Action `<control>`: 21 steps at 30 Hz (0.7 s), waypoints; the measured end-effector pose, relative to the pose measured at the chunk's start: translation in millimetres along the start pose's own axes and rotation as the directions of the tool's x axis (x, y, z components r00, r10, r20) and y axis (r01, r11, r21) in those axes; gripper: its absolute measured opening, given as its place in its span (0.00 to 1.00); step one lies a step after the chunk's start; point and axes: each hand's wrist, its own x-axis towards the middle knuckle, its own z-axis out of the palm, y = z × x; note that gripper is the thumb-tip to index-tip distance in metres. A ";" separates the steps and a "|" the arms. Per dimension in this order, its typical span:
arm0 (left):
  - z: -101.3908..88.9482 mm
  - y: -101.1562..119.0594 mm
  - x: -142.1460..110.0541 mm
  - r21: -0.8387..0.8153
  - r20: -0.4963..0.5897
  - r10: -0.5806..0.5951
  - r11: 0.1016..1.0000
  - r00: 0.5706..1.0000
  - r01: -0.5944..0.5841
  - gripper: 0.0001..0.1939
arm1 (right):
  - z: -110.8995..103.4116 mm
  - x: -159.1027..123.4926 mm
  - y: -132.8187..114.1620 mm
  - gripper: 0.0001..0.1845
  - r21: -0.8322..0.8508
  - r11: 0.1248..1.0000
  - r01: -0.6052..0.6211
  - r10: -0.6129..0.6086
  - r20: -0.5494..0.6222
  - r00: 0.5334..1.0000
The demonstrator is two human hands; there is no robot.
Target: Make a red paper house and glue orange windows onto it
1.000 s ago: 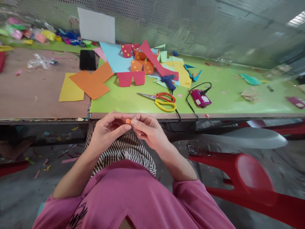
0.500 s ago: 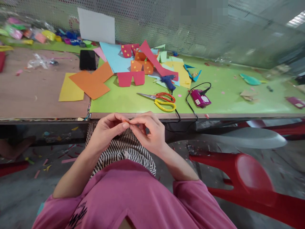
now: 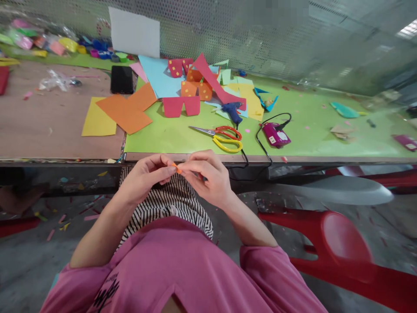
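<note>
Between my two hands, over my lap at the table's front edge, is a small orange piece of paper [image 3: 177,169], mostly hidden by the fingertips. My left hand [image 3: 148,176] pinches it from one side, thumb against forefinger. On the other side my right hand [image 3: 208,176] is also closed on it in a pinch. Just beyond lie scissors [image 3: 226,138] with one red and one yellow handle, blades pointing left. A blue glue gun [image 3: 232,112] rests behind them. Red paper glasses [image 3: 181,107] and orange spotted paper glasses [image 3: 196,90] stand farther back.
Orange paper [image 3: 127,114] and yellow paper [image 3: 94,119] overlap at left near a black phone [image 3: 121,80]. The glue gun's cord loops by a purple power socket [image 3: 276,134] and hangs over the edge. A red chair [image 3: 342,237] stands at right.
More of the orange paper shows between my fingertips, and it is tilted differently. Both hands keep their pinch, the right one shifting slightly to the right. The camera view has moved a little.
</note>
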 end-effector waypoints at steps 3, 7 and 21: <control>-0.4 2.2 -1.6 -0.003 0.020 -0.051 0.999 0.999 0.051 0.10 | -2.1 1.1 4.1 0.06 -0.118 0.984 0.133 -0.134 0.000 0.991; -1.1 2.6 -3.3 -0.023 0.011 -0.094 0.995 0.996 0.094 0.10 | -1.4 0.8 6.9 0.07 -0.201 0.957 0.209 -0.212 0.005 0.977; 4.7 -1.0 -9.3 0.394 -0.013 0.290 0.881 0.957 -0.262 0.03 | -3.2 3.4 -4.9 0.02 0.102 0.980 -0.173 0.158 0.143 0.977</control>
